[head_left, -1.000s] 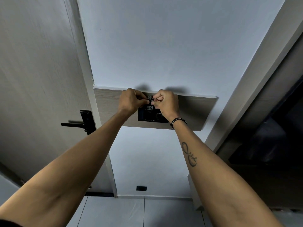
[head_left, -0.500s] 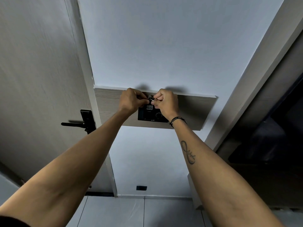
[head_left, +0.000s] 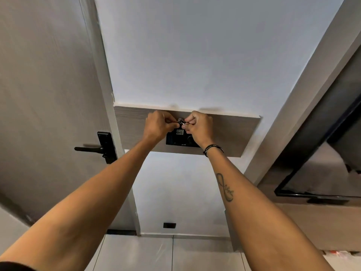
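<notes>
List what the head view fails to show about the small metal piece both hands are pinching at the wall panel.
- Metal piece, head view: too small, half covered by the fingers; its kind is unclear.
- Black control unit: the left hand and right hand hide its upper corners.
- White sticker: its marks are too small to read.

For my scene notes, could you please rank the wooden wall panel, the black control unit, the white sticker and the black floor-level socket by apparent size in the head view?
1. wooden wall panel
2. black control unit, partly hidden by the hands
3. black floor-level socket
4. white sticker
The last two look close; the ranking is unsure.
</notes>
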### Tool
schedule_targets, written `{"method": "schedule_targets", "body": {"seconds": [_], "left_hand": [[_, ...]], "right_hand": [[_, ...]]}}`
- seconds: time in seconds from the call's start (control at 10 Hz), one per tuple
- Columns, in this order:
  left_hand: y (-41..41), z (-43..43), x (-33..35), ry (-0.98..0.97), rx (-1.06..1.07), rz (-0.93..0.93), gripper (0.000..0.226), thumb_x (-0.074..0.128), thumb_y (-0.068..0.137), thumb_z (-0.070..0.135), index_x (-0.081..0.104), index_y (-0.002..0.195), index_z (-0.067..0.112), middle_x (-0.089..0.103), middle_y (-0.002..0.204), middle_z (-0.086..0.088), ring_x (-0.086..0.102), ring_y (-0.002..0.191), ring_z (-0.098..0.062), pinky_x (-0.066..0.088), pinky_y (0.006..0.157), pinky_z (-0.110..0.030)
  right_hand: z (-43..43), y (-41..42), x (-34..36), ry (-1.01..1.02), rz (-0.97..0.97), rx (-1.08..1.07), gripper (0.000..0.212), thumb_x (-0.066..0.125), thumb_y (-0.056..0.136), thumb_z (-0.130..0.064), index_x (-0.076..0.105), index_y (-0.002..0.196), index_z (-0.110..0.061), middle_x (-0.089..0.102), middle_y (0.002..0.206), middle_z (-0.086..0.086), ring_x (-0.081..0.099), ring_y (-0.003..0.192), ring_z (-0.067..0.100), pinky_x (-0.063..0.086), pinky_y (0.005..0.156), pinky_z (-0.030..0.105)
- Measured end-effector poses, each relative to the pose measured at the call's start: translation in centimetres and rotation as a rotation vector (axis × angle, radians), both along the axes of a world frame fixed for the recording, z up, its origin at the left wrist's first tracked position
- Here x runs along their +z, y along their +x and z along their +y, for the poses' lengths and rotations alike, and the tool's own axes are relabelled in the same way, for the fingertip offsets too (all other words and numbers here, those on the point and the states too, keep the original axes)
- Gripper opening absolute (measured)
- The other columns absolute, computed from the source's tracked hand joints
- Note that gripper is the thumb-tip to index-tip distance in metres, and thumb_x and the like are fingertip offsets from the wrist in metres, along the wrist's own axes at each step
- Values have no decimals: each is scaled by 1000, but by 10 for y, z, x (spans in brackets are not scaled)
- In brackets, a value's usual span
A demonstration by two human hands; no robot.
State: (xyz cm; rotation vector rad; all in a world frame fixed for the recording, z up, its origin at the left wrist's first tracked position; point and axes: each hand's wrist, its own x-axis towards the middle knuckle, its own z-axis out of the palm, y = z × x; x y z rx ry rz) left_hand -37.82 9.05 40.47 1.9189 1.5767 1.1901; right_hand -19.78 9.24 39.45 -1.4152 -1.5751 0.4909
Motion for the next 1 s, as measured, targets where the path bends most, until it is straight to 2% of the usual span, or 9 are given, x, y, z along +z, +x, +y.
{"method": "schedule_targets", "body": {"seconds": [0.1, 0.2, 0.4, 0.6, 0.8, 0.9, 1.0], "left_hand": [[0, 1, 1, -8, -5, 1, 16, 92, 81, 24, 86, 90, 12, 83, 76, -9, 81, 71, -22, 66, 81, -46], [-1, 1, 3, -14, -8, 21, 16, 92, 82, 23, 86, 91, 11, 83, 76, -10, 81, 69, -20, 67, 81, -44], [1, -3, 5, -8, 4, 46, 14, 91, 83, 25, 85, 89, 14, 82, 76, -8, 80, 71, -20, 66, 80, -44], [3, -5, 5, 7, 6, 101, 14, 89, 86, 28, 85, 92, 16, 82, 78, -4, 78, 73, -19, 64, 79, -42], [1, -6, 0, 116, 7, 227, 15, 80, 94, 33, 86, 96, 20, 83, 90, -3, 74, 83, -25, 58, 76, -40], [-4, -5, -4, 166, 32, 309, 18, 74, 98, 34, 84, 97, 19, 79, 96, -6, 72, 87, -32, 52, 75, -39], [-8, -8, -5, 210, 48, 349, 17, 73, 98, 30, 82, 102, 17, 76, 104, -6, 72, 91, -36, 53, 74, -39]], "right_hand": [[1, 0, 2, -8, 7, 8, 31, 89, 80, -1, 68, 75, -24, 71, 68, -8, 78, 68, 18, 69, 66, 51], [-1, 0, 3, -6, 7, 18, 32, 89, 80, 0, 68, 76, -24, 70, 68, -9, 74, 64, 10, 70, 66, 49], [-2, 0, 2, -4, -35, 19, 18, 88, 82, -3, 72, 87, -10, 69, 71, -8, 77, 70, 19, 69, 69, 51], [-6, -2, 4, -18, -62, 14, 15, 86, 85, -2, 73, 92, -7, 71, 76, -1, 78, 77, 21, 69, 73, 50], [-11, 0, 6, -11, -94, 10, 17, 87, 84, -4, 74, 95, -10, 73, 77, -1, 77, 79, 21, 69, 78, 47], [-10, 6, 1, -9, -146, 12, 16, 86, 85, -6, 76, 96, -12, 79, 78, 0, 75, 74, 16, 67, 80, 43], [-14, 13, -3, 8, -195, -3, 14, 81, 89, -5, 77, 100, -13, 82, 84, 1, 76, 82, 16, 66, 82, 43]]}}
